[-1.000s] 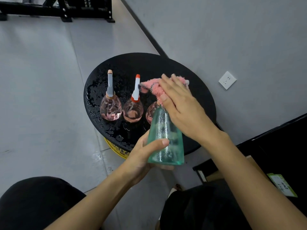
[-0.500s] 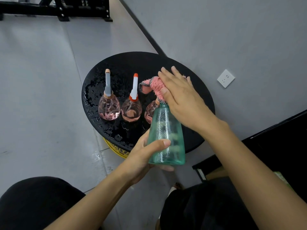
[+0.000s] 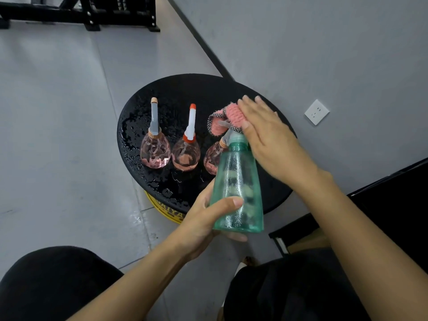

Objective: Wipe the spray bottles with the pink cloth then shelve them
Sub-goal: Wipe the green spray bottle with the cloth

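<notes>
My left hand (image 3: 203, 222) grips the base of a green translucent spray bottle (image 3: 238, 188), tilted with its head pointing away from me. My right hand (image 3: 271, 140) presses the pink cloth (image 3: 228, 120) around the bottle's spray head, which is mostly hidden under cloth and fingers. Three round pink spray bottles stand in a row on the wet black round table (image 3: 185, 93): one with a grey nozzle (image 3: 155, 147), one with an orange-and-white nozzle (image 3: 186, 149), and a third (image 3: 212, 158) partly hidden behind the green bottle.
A white wall socket (image 3: 316, 112) sits on the grey wall at right. A black shelf unit (image 3: 393, 198) stands at lower right, a black frame (image 3: 92, 12) at the top left. My dark-clothed knees fill the bottom of the view.
The right hand with the cloth has shifted slightly up along the spray head, exposing the bottle's green collar. The left hand's grip holds steady.
</notes>
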